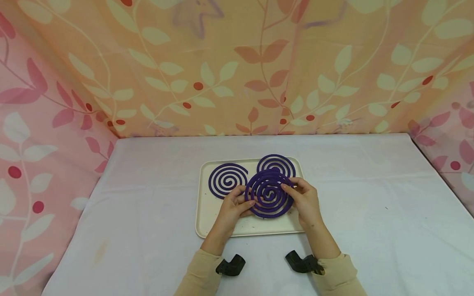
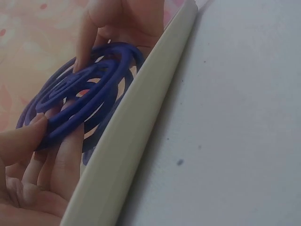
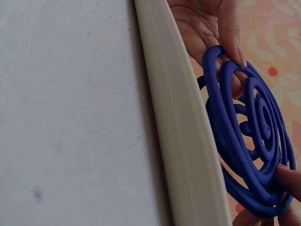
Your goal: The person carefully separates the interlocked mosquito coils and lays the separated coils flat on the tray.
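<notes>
Both hands hold a mosquito coil (image 1: 269,194) of dark purple-blue strands over the tray. Its turns look doubled, like two coils nested together. My left hand (image 1: 232,207) grips its left edge, thumb on top and fingers underneath. The right hand (image 1: 308,200) pinches the upper right edge between thumb and fingers. In the left wrist view the coil (image 2: 89,106) is tilted, with its layers slightly apart. The right wrist view shows the coil (image 3: 230,113) edge-on, with gaps between its strands.
A cream tray (image 1: 211,224) lies on the white-covered table (image 1: 148,205). One single coil (image 1: 228,181) rests at the tray's left; another coil (image 1: 274,156) lies at its back right, partly hidden behind the held one. Small dark crumbs dot the tray. Floral curtains (image 1: 222,111) stand behind.
</notes>
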{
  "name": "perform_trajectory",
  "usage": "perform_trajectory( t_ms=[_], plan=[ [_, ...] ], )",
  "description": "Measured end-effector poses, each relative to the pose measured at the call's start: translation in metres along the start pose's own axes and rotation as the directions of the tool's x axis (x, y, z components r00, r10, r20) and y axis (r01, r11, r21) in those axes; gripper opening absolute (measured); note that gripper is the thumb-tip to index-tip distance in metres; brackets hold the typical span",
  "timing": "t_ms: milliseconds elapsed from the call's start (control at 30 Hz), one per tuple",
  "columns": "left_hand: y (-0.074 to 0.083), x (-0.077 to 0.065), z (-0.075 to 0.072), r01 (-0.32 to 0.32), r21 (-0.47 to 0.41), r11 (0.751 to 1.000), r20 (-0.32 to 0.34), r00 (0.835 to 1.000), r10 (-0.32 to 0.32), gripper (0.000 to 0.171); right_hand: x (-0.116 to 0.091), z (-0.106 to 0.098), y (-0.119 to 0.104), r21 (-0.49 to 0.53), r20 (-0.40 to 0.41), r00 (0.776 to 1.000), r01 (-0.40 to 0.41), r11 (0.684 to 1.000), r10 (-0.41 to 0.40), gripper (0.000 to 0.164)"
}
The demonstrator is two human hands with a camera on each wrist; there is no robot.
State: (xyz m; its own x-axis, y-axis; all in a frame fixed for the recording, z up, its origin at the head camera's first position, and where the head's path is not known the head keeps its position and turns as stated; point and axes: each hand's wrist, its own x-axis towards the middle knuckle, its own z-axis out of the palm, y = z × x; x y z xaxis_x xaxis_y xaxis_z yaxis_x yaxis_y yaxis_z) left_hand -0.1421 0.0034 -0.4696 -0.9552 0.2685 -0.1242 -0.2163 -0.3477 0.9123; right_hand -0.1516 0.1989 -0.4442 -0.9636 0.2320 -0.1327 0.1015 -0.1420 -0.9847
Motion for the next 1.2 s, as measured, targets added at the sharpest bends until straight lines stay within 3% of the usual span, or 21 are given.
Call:
perform_trajectory(
  t_ms=[167,367,633,867,1200],
  plan=[
    [0.0,0.0003,0.0001,-0.007,0.011,1.0,-0.01,1.0,0.008,0.027,0.0002,-0.0001,0.0005,0.045,-0.034,0.999,0.028,0.999,-0.026,0.029],
    [0.0012,-0.0003,-0.0004,-0.014,0.004,1.0,-0.032,0.999,0.014,0.025,0.0003,-0.0012,-0.0015,0.143,0.005,1.0,-0.022,0.99,0.021,0.026],
    [0.0015,-0.0004,-0.0017,-0.011,0.0,1.0,-0.019,1.0,0.011,0.025,-0.0003,-0.0006,-0.0052,0.169,0.018,0.997,-0.075,0.983,0.073,0.035],
    [0.0011,-0.001,-0.0017,-0.006,-0.002,1.0,-0.042,0.999,0.006,0.025,0.0008,-0.0008,-0.0042,0.161,0.015,0.997,-0.072,0.984,0.07,0.036],
    [0.0016,-0.0012,-0.0011,-0.014,-0.043,0.999,-0.019,1.0,0.013,0.023,0.0001,-0.0018,-0.0043,0.195,0.065,0.996,-0.074,0.978,0.062,0.031]
  ],
)
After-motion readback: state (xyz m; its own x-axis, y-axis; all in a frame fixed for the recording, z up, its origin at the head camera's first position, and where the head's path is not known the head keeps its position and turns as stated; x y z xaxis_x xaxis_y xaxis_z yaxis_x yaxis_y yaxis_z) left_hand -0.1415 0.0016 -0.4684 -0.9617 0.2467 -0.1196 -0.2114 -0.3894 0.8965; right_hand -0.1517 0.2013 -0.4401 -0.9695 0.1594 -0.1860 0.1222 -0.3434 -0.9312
